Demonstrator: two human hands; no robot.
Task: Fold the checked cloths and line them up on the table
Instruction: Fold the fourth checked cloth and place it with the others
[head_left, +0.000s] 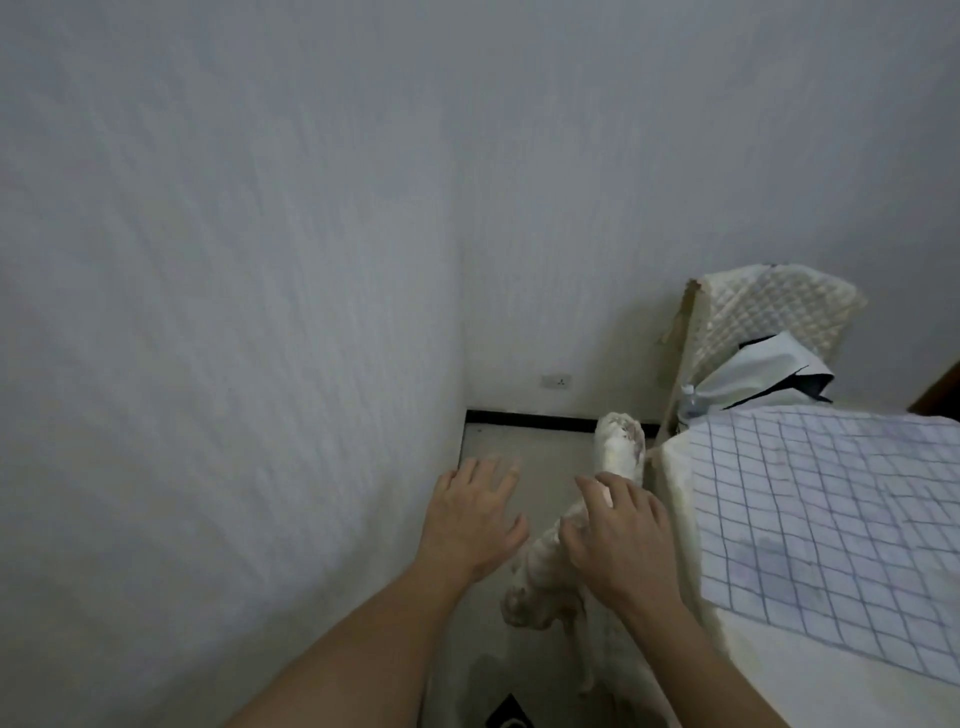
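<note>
A white cloth with a thin blue check (826, 509) lies spread flat over the table (675, 493) at the right edge of the head view. My left hand (470, 519) hovers over the floor gap to the left of the table, fingers spread and holding nothing. My right hand (621, 535) is beside it, closer to the table's left edge, fingers apart and empty. Neither hand touches the checked cloth.
A fluffy white animal (550, 566) stands on the floor below my hands, one paw (618, 441) raised against the table side. A quilted cream chair back (769, 317) and a white-and-black bag (758, 379) sit behind the table. White walls close in at left and ahead.
</note>
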